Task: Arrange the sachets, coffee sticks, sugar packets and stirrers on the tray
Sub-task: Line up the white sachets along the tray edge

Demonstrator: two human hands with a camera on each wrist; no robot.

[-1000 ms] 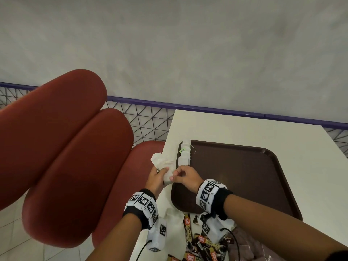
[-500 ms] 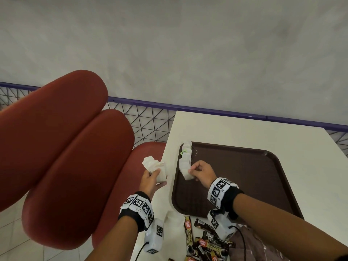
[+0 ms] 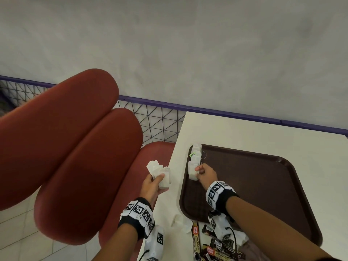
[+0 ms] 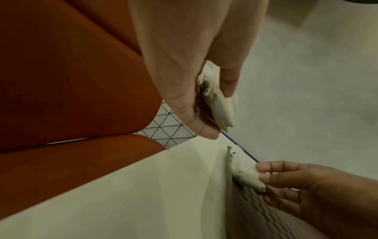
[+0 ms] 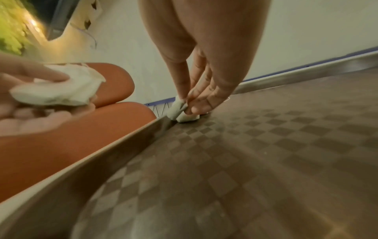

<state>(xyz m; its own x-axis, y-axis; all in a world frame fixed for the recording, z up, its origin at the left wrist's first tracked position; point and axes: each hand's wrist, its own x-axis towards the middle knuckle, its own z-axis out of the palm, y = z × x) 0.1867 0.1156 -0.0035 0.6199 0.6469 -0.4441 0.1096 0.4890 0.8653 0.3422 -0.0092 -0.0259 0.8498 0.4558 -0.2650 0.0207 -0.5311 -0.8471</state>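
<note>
A dark brown tray (image 3: 263,185) lies on the white table (image 3: 244,132). A row of white tea sachets (image 3: 194,157) runs along the tray's left rim. My right hand (image 3: 199,172) pinches the nearest white sachet (image 3: 192,171) of that row, low against the rim (image 5: 163,126); the same sachet (image 5: 184,113) shows between my fingertips in the right wrist view. My left hand (image 3: 153,182) holds a bunch of white sachets (image 3: 160,173) off the table's left edge, above the red seat. In the left wrist view my thumb and fingers curl round that bunch (image 4: 216,98).
Coffee sticks (image 3: 216,245) and loose white packets (image 3: 178,222) lie in a pile at the table's near edge, beside the tray's near left corner. Red padded seats (image 3: 75,157) stand to the left. A purple rail (image 3: 226,112) with wire mesh runs behind the table.
My hands have parted: the right hand carried one sachet from the left hand's bunch onto the tray's left edge, at the near end of the row. The left hand drew back leftward.
</note>
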